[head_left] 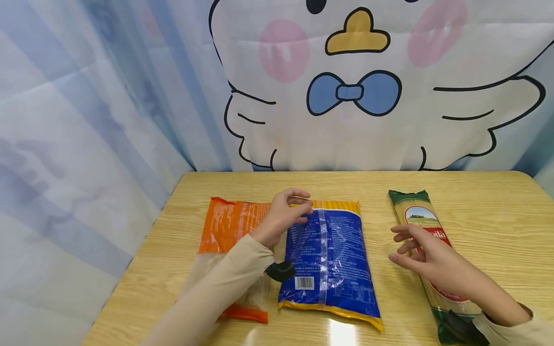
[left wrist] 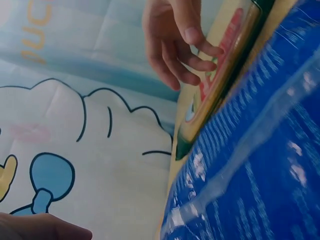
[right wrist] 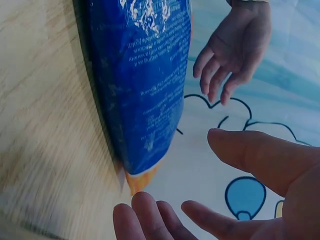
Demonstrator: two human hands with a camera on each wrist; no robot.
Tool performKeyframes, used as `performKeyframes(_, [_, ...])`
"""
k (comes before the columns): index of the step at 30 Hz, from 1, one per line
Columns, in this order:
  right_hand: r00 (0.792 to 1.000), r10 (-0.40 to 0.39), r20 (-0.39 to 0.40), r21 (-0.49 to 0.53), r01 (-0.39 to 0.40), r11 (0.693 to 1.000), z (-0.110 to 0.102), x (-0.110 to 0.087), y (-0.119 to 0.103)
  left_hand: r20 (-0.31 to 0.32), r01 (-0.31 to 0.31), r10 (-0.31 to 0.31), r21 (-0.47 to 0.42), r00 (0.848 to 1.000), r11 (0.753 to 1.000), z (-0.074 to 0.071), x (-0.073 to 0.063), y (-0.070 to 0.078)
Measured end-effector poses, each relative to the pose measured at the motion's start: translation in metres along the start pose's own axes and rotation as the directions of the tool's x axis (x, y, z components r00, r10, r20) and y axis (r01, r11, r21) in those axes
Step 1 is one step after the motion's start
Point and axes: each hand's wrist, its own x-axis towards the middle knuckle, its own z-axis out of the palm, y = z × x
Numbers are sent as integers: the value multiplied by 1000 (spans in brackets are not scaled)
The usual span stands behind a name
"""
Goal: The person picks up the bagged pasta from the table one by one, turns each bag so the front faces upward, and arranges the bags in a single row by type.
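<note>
A blue plastic bag with yellow ends [head_left: 342, 269] lies flat on the table, its printed back and barcode facing up. To its left is an orange-and-clear bag [head_left: 222, 226] with pale contents, partly covered by the left arm. My left hand [head_left: 281, 216] hovers over the top of these two bags, fingers loosely bent, holding nothing. At the right lies a long pack of spaghetti [head_left: 416, 214] with green ends and a red label. Above that pack is my right hand [head_left: 433, 262], fingers relaxed and apart, with nothing in it. In the right wrist view the blue bag [right wrist: 145, 95] looks plump.
The light wooden table [head_left: 497, 216] carries all three packs. Behind it hangs a curtain [head_left: 355, 139] with a cartoon bird in a blue bow tie, and more curtain runs along the left side. Dark straps [head_left: 281, 270] sit at the wrists.
</note>
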Motion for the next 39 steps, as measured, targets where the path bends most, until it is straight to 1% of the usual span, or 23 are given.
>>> performKeyframes(5, [999, 26, 25, 32, -27, 999, 9, 5, -7, -36, 8, -6, 49, 999, 999, -13, -6, -9])
performKeyframes(9, [998, 31, 49, 64, -34, 997, 15, 9, -12, -57, 19, -14, 90, 998, 996, -20, -10, -15])
performKeyframes(12, [998, 32, 62, 73, -36, 997, 20, 10, -15, -67, 35, -29, 101, 997, 994, -23, -10, -20])
performKeyframes(15, [996, 47, 80, 73, -53, 996, 24, 12, -18, -71, 46, -40, 92, 997, 995, -25, -10, -25])
performKeyframes(19, [992, 64, 110, 85, -73, 994, 27, 14, -19, -85, 68, -60, 94, 995, 993, -27, -9, -28])
performKeyframes(24, [986, 83, 142, 120, -100, 988, 31, 16, -21, -110, 118, -108, 91, 988, 989, -27, -7, -32])
performKeyframes(28, [982, 106, 157, 124, -126, 984, 35, 17, -22, -105, 154, -148, 57, 983, 986, -27, -4, -34])
performKeyframes(32, [983, 95, 158, 104, -112, 988, 39, 18, -21, -87, 182, -178, 42, 980, 982, -27, -2, -36])
performKeyframes(34, [980, 98, 170, 117, -119, 986, 40, 18, -20, -78, 197, -192, 59, 978, 979, -26, 0, -36])
performKeyframes(36, [975, 118, 188, 151, -148, 977, 41, 19, -20, -71, 214, -209, 81, 975, 973, -25, 0, -37])
performKeyframes(39, [965, 158, 210, 221, -204, 954, 42, 19, -20, -63, 229, -223, 119, 973, 966, -24, 2, -38])
